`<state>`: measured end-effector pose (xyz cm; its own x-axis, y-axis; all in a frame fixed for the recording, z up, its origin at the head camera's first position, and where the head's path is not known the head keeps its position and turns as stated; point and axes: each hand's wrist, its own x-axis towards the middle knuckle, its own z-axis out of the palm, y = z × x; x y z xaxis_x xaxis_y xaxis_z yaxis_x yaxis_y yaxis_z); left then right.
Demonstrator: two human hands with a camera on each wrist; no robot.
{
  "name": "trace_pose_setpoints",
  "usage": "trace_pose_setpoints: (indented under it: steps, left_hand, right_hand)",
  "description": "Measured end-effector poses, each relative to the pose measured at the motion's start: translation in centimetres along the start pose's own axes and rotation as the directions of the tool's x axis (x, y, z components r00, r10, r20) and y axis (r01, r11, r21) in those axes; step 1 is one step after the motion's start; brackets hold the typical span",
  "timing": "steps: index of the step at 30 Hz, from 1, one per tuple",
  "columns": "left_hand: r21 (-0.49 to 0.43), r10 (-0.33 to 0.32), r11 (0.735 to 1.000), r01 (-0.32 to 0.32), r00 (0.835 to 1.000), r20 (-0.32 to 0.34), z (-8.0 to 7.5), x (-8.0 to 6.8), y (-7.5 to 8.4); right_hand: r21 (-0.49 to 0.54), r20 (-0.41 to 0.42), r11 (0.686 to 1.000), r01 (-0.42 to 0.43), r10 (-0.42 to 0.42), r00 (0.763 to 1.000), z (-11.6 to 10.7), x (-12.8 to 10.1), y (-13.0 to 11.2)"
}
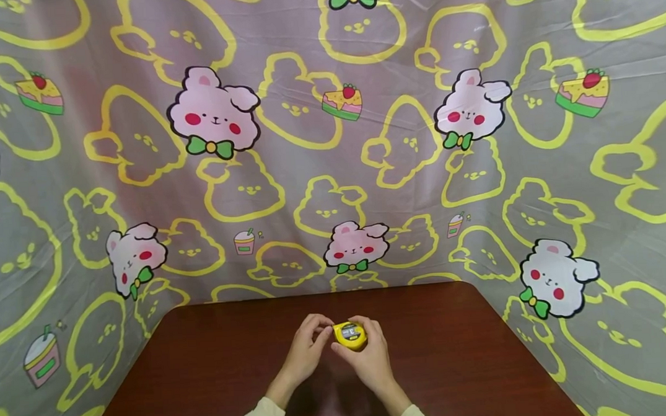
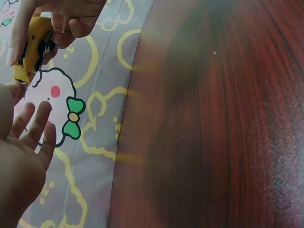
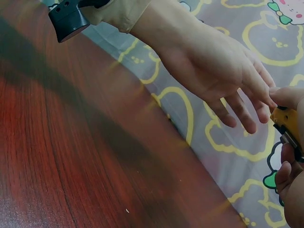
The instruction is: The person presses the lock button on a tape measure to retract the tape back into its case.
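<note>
A small yellow tape measure (image 1: 350, 334) is held just above the dark red wooden table (image 1: 217, 362), near its middle. My right hand (image 1: 368, 354) curls its fingers round the yellow case (image 2: 31, 50). My left hand (image 1: 309, 340) meets the case from the left, its thumb and forefinger pinching at the metal end hook (image 2: 21, 83). The other left fingers (image 3: 240, 111) are stretched out loosely. In the right wrist view only a corner of the case (image 3: 289, 122) shows at the right edge.
A plastic sheet (image 1: 330, 140) printed with cartoon rabbits and cakes hangs behind and to both sides of the table. The table's far edge (image 1: 320, 292) lies just beyond the hands. A black wrist camera (image 3: 69, 18) sits on my left forearm.
</note>
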<state>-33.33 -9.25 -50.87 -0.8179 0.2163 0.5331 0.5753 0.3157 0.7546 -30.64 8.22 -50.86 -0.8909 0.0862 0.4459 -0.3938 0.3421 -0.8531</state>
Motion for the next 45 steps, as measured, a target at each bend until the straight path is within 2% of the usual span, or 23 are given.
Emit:
trace_pose_setpoints:
  steps: [13,16,22,26,30,37,45]
  left_hand:
    - [-0.046,-0.024,0.999,0.018,0.991,-0.132,-0.9,-0.1,0.1]
    - [-0.034,-0.028,0.999,0.023,0.987,-0.158,-1.1,-0.2,0.9]
    - [-0.041,-0.007,0.999,0.0,0.984,-0.178,-2.3,-0.5,4.0]
    - [-0.05,-0.004,0.999,-0.005,0.983,-0.181,-3.0,-0.6,4.5]
    - [-0.049,-0.015,0.999,0.006,0.982,-0.19,-3.1,-0.6,3.8]
    - [-0.032,-0.014,0.999,0.008,0.983,-0.181,-2.9,-0.7,0.1]
    - [-0.068,-0.013,0.998,0.002,0.988,-0.153,-3.5,-1.2,-0.9]
  right_hand:
    - [0.001,0.004,1.0,-0.012,0.012,1.0,-0.5,0.4,0.1]
    - [-0.011,0.002,1.0,-0.023,0.023,1.0,-0.7,0.3,0.5]
    - [-0.03,-0.018,1.0,-0.007,0.007,1.0,-1.1,-0.2,1.1]
    - [-0.049,-0.02,0.999,-0.011,0.01,1.0,-1.1,-0.4,1.7]
    - [-0.086,-0.008,0.996,-0.025,0.024,1.0,-0.8,-0.8,2.7]
    - [-0.171,0.001,0.985,-0.025,0.026,1.0,-0.3,-1.7,4.5]
    - [-0.267,0.002,0.962,-0.057,0.06,0.998,0.2,-2.6,5.7]
